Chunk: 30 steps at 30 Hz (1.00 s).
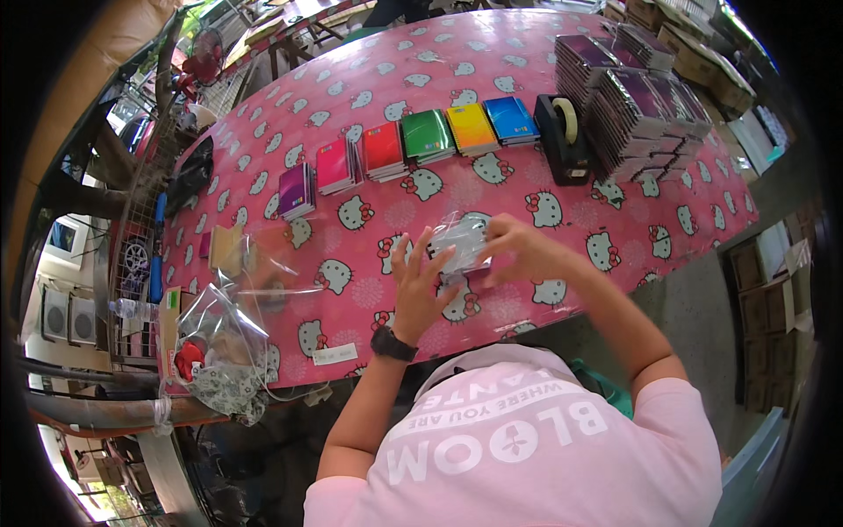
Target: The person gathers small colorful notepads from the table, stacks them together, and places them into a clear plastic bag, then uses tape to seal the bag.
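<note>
Left hand (426, 285): standing open, fingers spread apart, touching the left side of a film-wrapped packet (462, 237).
Right hand (520, 250): reaching the packet's right side with fingers bent and partly closed; cannot tell whether gripping it.
Packet: lying between both hands on the near part of the counter (496, 200), showing shiny clear film and a purple edge.
Notebook row (427, 136): running beyond the hands, going purple, pink, red, green, yellow, blue from left to right.
Tape dispenser (559, 145): standing just right of the blue end, carrying a pale roll.
Dark purple stacks (634, 114): rising beside the dispenser, at the right.
Clear plastic bag (230, 321): lying crumpled at the left.
Black wristwatch (393, 343): circling the left wrist.
</note>
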### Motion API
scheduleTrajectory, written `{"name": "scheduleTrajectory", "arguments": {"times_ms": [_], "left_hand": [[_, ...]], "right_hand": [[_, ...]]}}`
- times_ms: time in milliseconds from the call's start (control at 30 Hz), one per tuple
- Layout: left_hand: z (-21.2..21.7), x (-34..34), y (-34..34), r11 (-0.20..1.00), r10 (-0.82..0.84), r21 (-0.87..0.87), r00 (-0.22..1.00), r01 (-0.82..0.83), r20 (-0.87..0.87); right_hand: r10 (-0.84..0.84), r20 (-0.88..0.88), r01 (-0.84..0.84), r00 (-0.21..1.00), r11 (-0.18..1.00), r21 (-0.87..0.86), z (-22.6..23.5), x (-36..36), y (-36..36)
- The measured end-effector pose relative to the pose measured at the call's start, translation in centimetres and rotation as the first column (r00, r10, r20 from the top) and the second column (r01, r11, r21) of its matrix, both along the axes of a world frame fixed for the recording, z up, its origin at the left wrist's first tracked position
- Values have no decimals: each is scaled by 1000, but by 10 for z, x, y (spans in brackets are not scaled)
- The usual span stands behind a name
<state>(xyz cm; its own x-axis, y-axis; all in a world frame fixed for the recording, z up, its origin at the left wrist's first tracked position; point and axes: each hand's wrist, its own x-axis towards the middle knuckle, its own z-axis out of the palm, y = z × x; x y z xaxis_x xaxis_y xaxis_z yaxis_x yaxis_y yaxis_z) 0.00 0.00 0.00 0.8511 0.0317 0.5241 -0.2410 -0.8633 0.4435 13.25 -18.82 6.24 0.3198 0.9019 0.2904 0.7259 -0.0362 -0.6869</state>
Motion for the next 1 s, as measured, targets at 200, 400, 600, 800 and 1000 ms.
{"name": "scheduleTrajectory", "arguments": {"times_ms": [200,400,600,800,1000], "left_hand": [[34,16,-10,917,-92,-375,986,138,137],[15,36,32,589,-246,-789,891,-176,-382],[30,47,21,675,-178,-738,968,-11,-177],[8,55,35,571,-331,-814,879,-104,-344],[24,42,30,573,-361,-819,909,40,-208]], "right_hand": [[-140,-496,351,857,864,361,9,8,13],[-191,-549,108,814,978,-179,-24,40,34],[-6,-770,248,638,948,198,-16,43,30],[-170,-508,129,844,985,-116,-34,29,40],[-106,-346,192,932,955,225,-51,21,39]]}}
